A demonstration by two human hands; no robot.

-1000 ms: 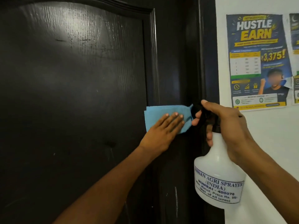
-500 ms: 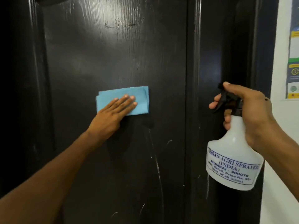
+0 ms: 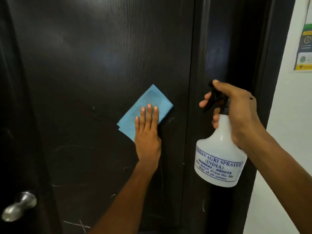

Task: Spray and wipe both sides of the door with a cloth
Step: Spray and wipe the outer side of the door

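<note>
A dark wooden door (image 3: 94, 65) fills most of the view. My left hand (image 3: 147, 130) presses a folded blue cloth (image 3: 143, 107) flat against the door's centre panel, fingers straight and pointing up. The cloth lies tilted, one corner up. My right hand (image 3: 236, 112) grips the neck and black trigger of a white spray bottle (image 3: 219, 159) with a printed label, held upright in front of the door's right stile, nozzle toward the door.
A silver door knob (image 3: 18, 206) sticks out at the lower left. The dark door frame (image 3: 270, 81) runs down the right side. Beyond it is a white wall (image 3: 283, 132) with a poster (image 3: 303, 48) at the upper right edge. White scratches mark the lower panel.
My left hand has slid the cloth right and downward across the panel, and the cloth has turned to a tilt. The view has dropped lower, bringing the knob in. The bottle stays held up.
</note>
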